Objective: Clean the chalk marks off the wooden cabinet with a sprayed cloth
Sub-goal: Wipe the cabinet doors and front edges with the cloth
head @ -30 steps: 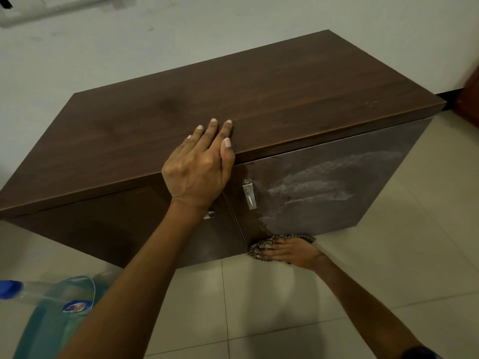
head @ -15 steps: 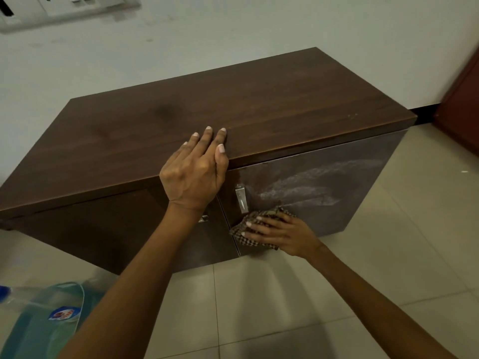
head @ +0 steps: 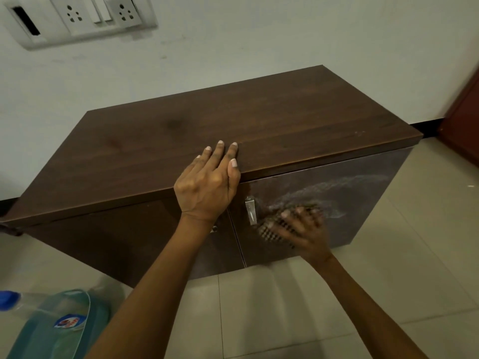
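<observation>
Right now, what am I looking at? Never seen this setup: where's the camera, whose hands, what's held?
There is no machine here: a person works with two bare hands. The single camera is worn on their head and looks forward and down. The left hand rests flat on the top front edge of the wooden cabinet. The right hand, blurred by motion, presses a checked cloth against the right door, beside whitish chalk marks. A bottle of bluish liquid shows at lower left.
</observation>
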